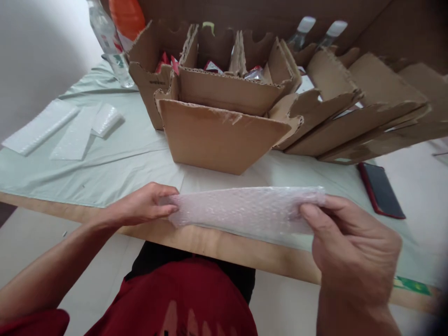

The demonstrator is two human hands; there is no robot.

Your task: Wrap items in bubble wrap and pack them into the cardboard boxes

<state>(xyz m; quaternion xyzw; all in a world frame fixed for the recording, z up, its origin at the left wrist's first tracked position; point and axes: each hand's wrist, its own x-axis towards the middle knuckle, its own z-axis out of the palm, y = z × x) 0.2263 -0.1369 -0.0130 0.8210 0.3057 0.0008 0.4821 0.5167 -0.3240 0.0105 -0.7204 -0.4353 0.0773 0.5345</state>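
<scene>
Head view: bubble wrap strip over the table edge.
From afar, I see the left hand and right hand each pinching one end between thumb and fingers; I'd keep the pull light and even, so it lies flat.

Between the left fingers and right fingers, the bubble wrap is cloudy white and see-through, dotted with small bubbles. Beyond them, the boxes are mostly plain brown, the cloth pale green. Past the right fingers, the phone is black, edged dark red. Below the fingers, the shirt is deep red with paler streaks.
</scene>
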